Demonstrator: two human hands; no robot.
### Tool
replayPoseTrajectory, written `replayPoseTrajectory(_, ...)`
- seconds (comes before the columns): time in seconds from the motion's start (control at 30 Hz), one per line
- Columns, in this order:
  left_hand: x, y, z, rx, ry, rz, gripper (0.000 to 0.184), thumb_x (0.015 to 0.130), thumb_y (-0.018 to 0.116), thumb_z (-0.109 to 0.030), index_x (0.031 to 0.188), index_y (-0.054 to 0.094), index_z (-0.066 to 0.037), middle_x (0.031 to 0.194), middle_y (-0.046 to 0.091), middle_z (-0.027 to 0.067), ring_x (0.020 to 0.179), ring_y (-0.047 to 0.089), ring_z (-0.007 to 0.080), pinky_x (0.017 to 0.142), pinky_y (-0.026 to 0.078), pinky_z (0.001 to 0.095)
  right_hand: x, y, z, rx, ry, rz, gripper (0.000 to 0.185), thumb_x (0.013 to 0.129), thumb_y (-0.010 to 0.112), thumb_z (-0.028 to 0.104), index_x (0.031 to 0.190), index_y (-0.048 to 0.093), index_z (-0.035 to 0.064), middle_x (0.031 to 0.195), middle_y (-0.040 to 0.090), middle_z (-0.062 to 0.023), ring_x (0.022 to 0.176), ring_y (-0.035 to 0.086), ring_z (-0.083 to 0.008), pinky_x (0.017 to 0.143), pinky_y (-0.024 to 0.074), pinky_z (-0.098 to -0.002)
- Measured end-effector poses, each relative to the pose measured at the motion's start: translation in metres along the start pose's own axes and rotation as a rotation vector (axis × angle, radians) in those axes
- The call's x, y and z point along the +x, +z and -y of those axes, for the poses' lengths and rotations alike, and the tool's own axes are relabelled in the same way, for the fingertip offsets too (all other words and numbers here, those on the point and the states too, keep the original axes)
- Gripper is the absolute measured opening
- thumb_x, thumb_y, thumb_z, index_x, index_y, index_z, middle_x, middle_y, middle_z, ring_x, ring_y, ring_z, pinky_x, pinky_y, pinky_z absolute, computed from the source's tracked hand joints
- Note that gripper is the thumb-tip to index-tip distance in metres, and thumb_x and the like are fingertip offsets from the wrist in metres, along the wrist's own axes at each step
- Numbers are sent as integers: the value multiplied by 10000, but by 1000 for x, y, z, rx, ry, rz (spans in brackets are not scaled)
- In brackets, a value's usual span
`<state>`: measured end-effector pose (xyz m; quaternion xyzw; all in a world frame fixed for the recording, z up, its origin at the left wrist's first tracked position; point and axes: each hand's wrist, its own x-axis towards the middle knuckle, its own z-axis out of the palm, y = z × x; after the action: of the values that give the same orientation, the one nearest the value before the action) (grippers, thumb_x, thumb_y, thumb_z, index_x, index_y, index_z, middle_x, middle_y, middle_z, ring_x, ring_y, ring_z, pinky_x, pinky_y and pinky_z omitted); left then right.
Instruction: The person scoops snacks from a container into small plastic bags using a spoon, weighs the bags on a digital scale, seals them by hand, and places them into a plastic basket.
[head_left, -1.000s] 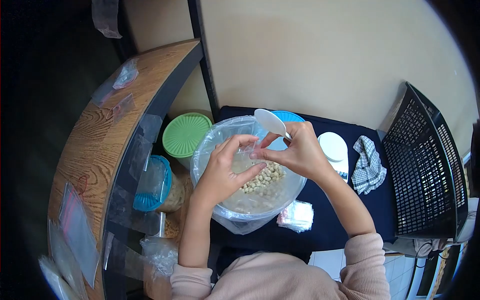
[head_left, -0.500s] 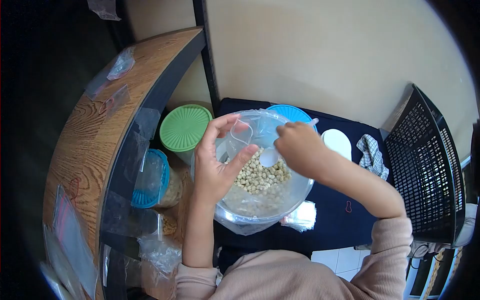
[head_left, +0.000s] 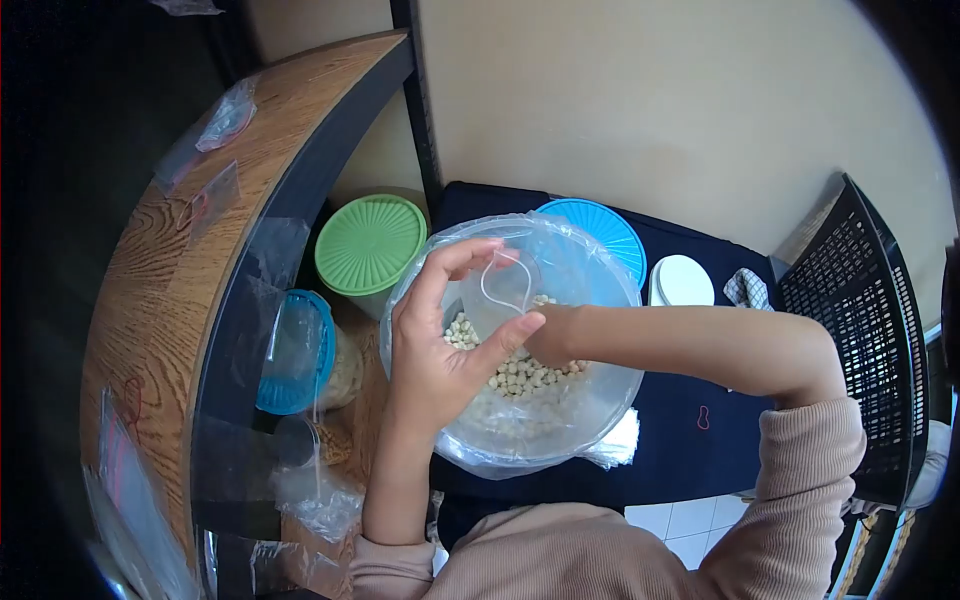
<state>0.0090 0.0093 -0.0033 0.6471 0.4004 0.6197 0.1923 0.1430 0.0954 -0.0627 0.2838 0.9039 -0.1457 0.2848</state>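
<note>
My left hand (head_left: pixel 440 330) holds a small clear plastic bag (head_left: pixel 508 285) by its rim, thumb and fingers keeping its mouth spread. It is over a large translucent tub (head_left: pixel 612 395) lined with clear plastic. Small pale puffed pieces (head_left: pixel 525 380) lie in the tub. My right hand (head_left: pixel 555 335) reaches down inside the tub, just beside the bag and the left thumb. Its fingers are curled and partly hidden behind the bag and left thumb. The white spoon it gripped half a second ago is out of sight now.
A green-lidded container (head_left: pixel 370 243) and a blue-lidded one (head_left: pixel 298 352) stand left, beside a wooden shelf (head_left: pixel 245 130) with plastic bags. Behind the tub is a blue lid (head_left: pixel 600 235); to its right, a white lid (head_left: pixel 683 280), a checked cloth (head_left: pixel 746 290) and a black basket (head_left: pixel 855 330).
My right hand has moved down and left, deeper into the tub, and the spoon has gone from view. My left hand with the bag has shifted slightly right.
</note>
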Motion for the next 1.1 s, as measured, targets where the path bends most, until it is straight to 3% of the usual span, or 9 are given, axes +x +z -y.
replayPoseTrajectory(0.03,0,0,0,4,-3,13,483,681,758,-229,1062,530,-39,965,624,105,931,584,211,836,434,330,8,4,-3,-57,-100,13,177,716,579,108,801,676,-13,890,649,-152,819,623,-295,710,489,-367)
replayPoseTrajectory(0.2,0,-1,3,-24,-16,-26,487,681,758,-225,1067,527,-38,965,626,104,930,584,212,843,430,335,81,34,4,-217,-222,75,194,716,555,118,791,672,-17,851,646,-163,780,619,-307,706,473,-394)
replayPoseTrajectory(0.27,-1,-2,4,-10,-1,-52,493,682,757,-221,1074,523,-36,964,626,105,928,585,212,846,429,336,71,30,4,-265,-253,100,199,716,549,121,788,671,-18,841,646,-166,771,618,-309,705,470,-401)
replayPoseTrajectory(0.33,0,-2,5,-12,36,-104,510,687,753,-205,1096,504,-29,980,619,113,945,575,206,866,417,337,37,18,-8,143,-248,-74,225,713,513,129,790,666,-17,796,631,-205,755,614,-329,695,463,-413)
replayPoseTrajectory(0.57,1,-4,5,-120,43,-214,502,711,724,-141,1123,469,-8,1056,569,140,1013,523,205,940,357,347,0,-19,2,371,-214,-204,243,727,478,123,790,631,-56,787,612,-250,797,602,-374,709,458,-436)
replayPoseTrajectory(0.63,1,-5,4,-143,53,-248,504,717,712,-122,1132,456,2,1070,553,143,1021,508,206,950,343,350,-16,-27,4,510,-278,-370,246,754,461,122,788,605,-74,777,603,-260,805,594,-392,713,456,-442)
replayPoseTrajectory(0.87,-1,-6,2,-226,83,-317,505,725,703,-123,1139,445,5,1065,543,134,1028,494,205,944,344,350,-70,-67,11,523,-211,-475,221,774,451,98,805,577,-81,794,586,-275,781,583,-393,712,456,-434)
replayPoseTrajectory(0.97,-1,-5,3,-191,80,-313,490,724,703,-131,1126,455,3,1042,551,125,1023,495,201,934,347,344,-95,-77,4,461,-111,-440,226,805,449,100,885,586,-61,834,610,-221,820,592,-342,731,452,-401)
replayPoseTrajectory(1.1,0,-3,0,-45,-28,-149,450,706,721,-159,1076,505,-22,959,598,101,941,538,181,884,385,327,-136,-94,1,448,22,-434,237,826,442,109,925,591,-46,839,621,-192,792,598,-302,713,453,-381)
